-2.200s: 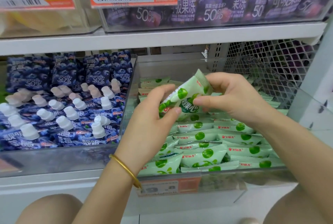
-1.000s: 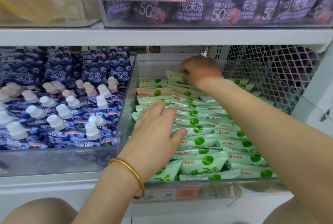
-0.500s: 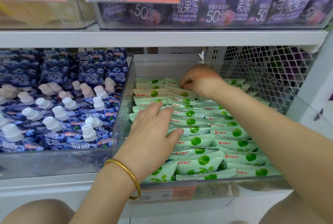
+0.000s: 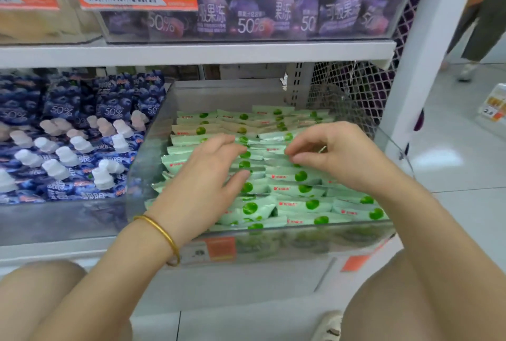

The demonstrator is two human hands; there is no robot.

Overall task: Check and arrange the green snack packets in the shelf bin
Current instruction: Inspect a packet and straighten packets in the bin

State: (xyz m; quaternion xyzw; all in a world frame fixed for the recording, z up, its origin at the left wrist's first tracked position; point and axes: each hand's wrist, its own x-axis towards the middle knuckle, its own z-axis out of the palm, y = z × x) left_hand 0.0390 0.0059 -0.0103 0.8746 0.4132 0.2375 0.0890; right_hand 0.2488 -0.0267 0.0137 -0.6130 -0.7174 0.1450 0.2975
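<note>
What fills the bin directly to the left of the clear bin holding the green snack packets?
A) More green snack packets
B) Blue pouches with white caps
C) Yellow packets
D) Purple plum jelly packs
B: blue pouches with white caps lie in the bin beside the clear bin of green snack packets. The purple packs sit on the shelf above.

bright, even light; soft blur

Blue spouted pouches (image 4: 68, 154) fill the left bin (image 4: 54, 220); purple jelly packs (image 4: 273, 11) sit above.
</note>
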